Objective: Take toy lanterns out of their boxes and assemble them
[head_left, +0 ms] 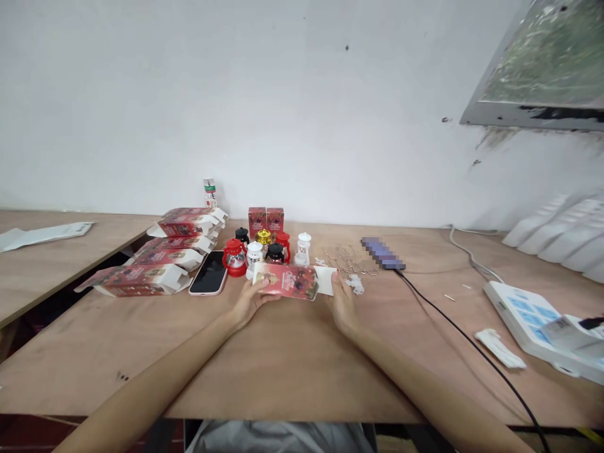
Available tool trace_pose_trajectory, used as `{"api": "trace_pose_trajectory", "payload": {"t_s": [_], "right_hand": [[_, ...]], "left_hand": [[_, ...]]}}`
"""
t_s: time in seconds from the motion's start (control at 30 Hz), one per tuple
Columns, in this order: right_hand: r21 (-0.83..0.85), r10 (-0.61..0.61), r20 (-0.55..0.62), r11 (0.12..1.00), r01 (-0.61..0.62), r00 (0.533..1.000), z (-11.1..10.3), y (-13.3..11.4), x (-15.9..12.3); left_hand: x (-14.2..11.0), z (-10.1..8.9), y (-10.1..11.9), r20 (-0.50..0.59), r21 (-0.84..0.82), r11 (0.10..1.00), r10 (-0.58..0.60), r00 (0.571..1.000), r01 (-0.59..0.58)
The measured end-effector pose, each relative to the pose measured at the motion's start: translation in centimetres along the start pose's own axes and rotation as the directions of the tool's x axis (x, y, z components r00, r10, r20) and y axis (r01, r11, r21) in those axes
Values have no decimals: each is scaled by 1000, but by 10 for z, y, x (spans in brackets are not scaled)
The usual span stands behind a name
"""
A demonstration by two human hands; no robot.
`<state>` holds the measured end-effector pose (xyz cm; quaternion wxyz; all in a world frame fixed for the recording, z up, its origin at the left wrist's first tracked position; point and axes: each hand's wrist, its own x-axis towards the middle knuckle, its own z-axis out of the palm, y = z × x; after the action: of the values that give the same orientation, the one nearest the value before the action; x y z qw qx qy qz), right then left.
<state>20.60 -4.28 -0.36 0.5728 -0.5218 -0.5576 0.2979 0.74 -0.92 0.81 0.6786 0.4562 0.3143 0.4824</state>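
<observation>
A flat red printed carton point(289, 280) with white end flaps lies across the middle of the wooden table point(292, 358). My left hand point(250, 301) grips its left end, thumb on top. My right hand point(343, 304) holds its right end by the white flap. Just behind the carton stand several small lantern toys point(264, 250) in red, white, black and gold.
Folded red cartons point(160, 259) lie stacked at the left, with a black phone point(210, 273) beside them. Two upright red boxes point(265, 220) and a small bottle point(209, 192) stand by the wall. Wire hooks point(346, 259), a black cable point(462, 340) and a white device point(528, 318) lie to the right.
</observation>
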Motion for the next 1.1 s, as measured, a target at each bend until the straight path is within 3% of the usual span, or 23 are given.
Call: {"api": "trace_pose_trajectory", "payload": {"t_s": [0.07, 0.13, 0.27, 0.43, 0.67, 0.8, 0.87, 0.97, 1.03, 1.1], "right_hand": [[99, -15, -98, 995, 25, 995, -3, -1, 1], [83, -109, -147, 989, 122, 983, -5, -4, -2], [-70, -213, -6, 975, 213, 977, -6, -8, -8], [-48, -104, -8, 994, 103, 995, -3, -5, -5], [244, 101, 78, 963, -118, 992, 1, 6, 1], [265, 113, 3, 958, -110, 994, -12, 8, 19], [332, 121, -47, 938, -98, 992, -27, 1, 38], [390, 116, -81, 918, -75, 990, -52, -17, 72], [325, 50, -157, 946, 4, 986, -63, -31, 91], [165, -69, -160, 982, 96, 985, -65, -43, 102]], "left_hand": [[2, -1, 3, -8, -11, 1000, 0, 1000, 0], [3, -2, 4, -15, -19, 1000, 2, 1000, -2], [3, -3, 4, -60, -49, 999, 14, 998, -17], [2, -3, 4, -64, 24, 996, 91, 994, -89], [-10, 8, 13, 81, 264, 945, 180, 980, -195], [-8, 6, 25, 8, 263, 916, 314, 950, -305], [-4, 2, 39, -89, 244, 871, 457, 885, -425], [2, -2, 75, -182, 267, 744, 663, 726, -612], [3, 0, 107, -167, 327, 609, 790, 590, -723], [1, 7, 139, -55, 409, 449, 881, 470, -795]]}}
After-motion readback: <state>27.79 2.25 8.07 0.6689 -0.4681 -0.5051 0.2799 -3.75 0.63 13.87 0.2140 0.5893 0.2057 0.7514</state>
